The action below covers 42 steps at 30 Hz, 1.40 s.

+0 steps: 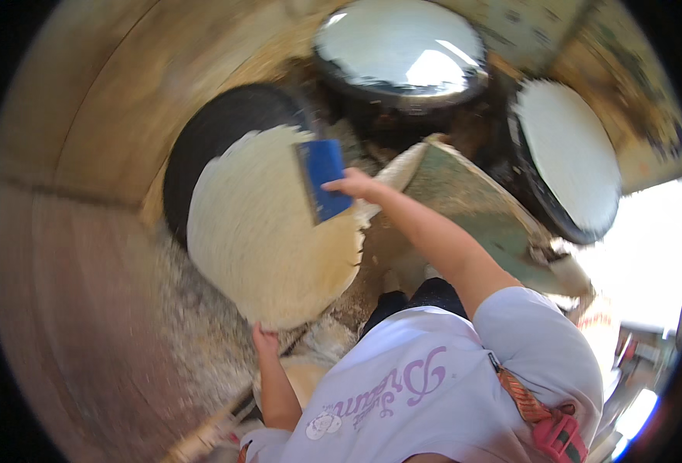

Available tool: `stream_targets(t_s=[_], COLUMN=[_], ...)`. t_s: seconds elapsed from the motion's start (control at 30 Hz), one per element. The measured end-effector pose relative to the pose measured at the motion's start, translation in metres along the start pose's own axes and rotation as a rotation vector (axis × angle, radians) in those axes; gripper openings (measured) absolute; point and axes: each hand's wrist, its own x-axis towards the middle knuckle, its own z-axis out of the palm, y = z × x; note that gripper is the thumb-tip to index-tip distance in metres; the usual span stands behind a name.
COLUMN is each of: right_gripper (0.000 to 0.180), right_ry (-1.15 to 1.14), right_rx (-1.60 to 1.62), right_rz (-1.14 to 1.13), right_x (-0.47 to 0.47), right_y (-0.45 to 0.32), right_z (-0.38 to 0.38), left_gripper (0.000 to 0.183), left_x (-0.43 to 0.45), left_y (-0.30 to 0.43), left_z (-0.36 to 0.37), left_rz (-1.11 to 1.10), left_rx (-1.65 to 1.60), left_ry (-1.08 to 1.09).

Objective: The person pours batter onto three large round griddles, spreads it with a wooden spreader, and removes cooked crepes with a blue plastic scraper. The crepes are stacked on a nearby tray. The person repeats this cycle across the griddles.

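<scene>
A large thin round pancake (271, 231) lies partly on a round black griddle (225, 116), hanging past its near edge. My left hand (266, 340) pinches the near rim of this sheet. In my right hand (355, 184) is a blue flat scraper (324, 180), its long edge over the right part of the pancake. Whether the scraper touches the surface cannot be told, as the picture is blurred there.
Two more round griddles, coated with white batter (393, 40) (569, 153), stand at the top and upper right. A greenish board (480, 231) lies between them and me. Brown wall panels (86, 278) bound the left. Crumbs cover the surface below the griddle.
</scene>
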Motion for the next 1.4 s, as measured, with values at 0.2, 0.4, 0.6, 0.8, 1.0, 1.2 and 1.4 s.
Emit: stream_targets(t_s=[0.2, 0.4, 0.6, 0.8, 1.0, 1.2, 1.4], right_gripper=[0.042, 0.038, 0.042, 0.042, 0.042, 0.044, 0.054], right_ry=[0.243, 0.668, 1.305, 1.945, 2.419, 2.470, 2.506], right_rx=[0.034, 0.414, 0.781, 1.091, 1.239, 1.406, 1.558], right_rz=[-0.319, -0.452, -0.587, -0.884, -0.892, -0.543, -0.169], right_x=[-0.164, -0.407, -0.675, -0.862, -0.937, -0.988, -0.990], right_y=[-0.042, 0.042, 0.183, 0.356, 0.479, 0.547, 0.607], right_z=[-0.096, -0.222, -0.221, -0.074, 0.077, 0.091, 0.085], left_gripper=[0.040, 0.033, 0.032, 0.041, 0.034, 0.019, 0.017], left_x=[-0.028, -0.047, -0.143, -0.317, -0.508, -0.570, -0.573], left_y=[-0.088, -0.175, -0.307, -0.486, -0.659, -0.792, -0.812], left_z=[0.105, 0.254, 0.395, 0.446, 0.437, 0.377, 0.349], left_rz=[-0.241, -0.494, -0.695, -0.806, -0.726, -0.409, -0.302], left_rx=[0.065, 0.309, 0.721, 1.265, 1.577, 1.644, 1.895], left_ry=[-0.307, -0.621, -0.981, -1.374, -1.845, -1.998, -1.760])
